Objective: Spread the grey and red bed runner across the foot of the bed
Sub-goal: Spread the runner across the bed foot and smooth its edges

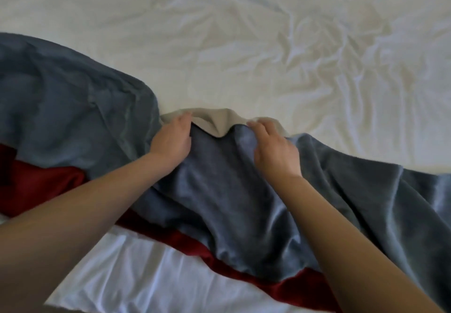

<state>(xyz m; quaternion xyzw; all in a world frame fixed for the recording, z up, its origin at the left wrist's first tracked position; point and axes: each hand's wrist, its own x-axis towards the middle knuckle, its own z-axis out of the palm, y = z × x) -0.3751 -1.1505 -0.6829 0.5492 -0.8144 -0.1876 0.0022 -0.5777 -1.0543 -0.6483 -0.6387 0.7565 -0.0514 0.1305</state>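
On wrinkled white bedding [268,44], the grey-red bed runner [219,181] lies bunched.

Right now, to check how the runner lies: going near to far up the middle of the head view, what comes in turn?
White sheet → red band → grey cloth → turned-up beige edge → wrinkled bedcover.

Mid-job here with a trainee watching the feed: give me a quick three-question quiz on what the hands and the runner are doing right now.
1. True or false: the left hand and the right hand both grip the far edge of the bed runner.
2. Which colour is the turned-up underside between the hands? A red, B beige, C green.
3. Fill in: the red band runs along the runner's ____ edge (near or far from the person).
Key: 1 true; 2 B; 3 near.
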